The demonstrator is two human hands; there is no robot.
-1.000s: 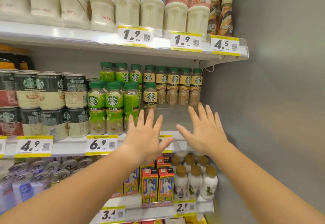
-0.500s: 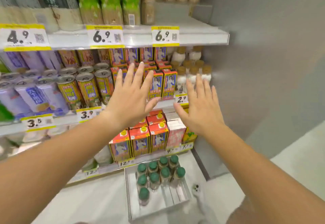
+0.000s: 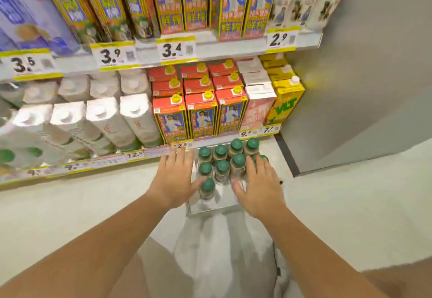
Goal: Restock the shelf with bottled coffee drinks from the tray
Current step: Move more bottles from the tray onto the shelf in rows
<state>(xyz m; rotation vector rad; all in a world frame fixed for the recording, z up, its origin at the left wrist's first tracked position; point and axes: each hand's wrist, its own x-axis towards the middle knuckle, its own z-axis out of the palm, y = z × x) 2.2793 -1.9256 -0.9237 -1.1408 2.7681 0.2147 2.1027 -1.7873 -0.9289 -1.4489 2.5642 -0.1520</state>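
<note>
Several green-capped coffee bottles [image 3: 222,165] stand in a shallow white tray [image 3: 210,207] on the floor in front of the bottom shelf. One bottle [image 3: 207,188] stands alone at the tray's near left. My left hand [image 3: 174,177] hovers with fingers spread at the tray's left side, its thumb close to that single bottle. My right hand [image 3: 258,184] is spread over the tray's right side, covering part of the bottles there. Neither hand holds anything.
The bottom shelf carries red cartons [image 3: 201,113], white cartons [image 3: 102,120] and a yellow carton [image 3: 284,101]. The shelf above holds tall yellow-and-blue cartons [image 3: 243,5]. A grey wall [image 3: 362,75] rises on the right. Pale floor [image 3: 93,204] surrounds the tray.
My view has dropped from the upper shelves to the floor. Both open hands have come down from shelf height to the tray of bottles.
</note>
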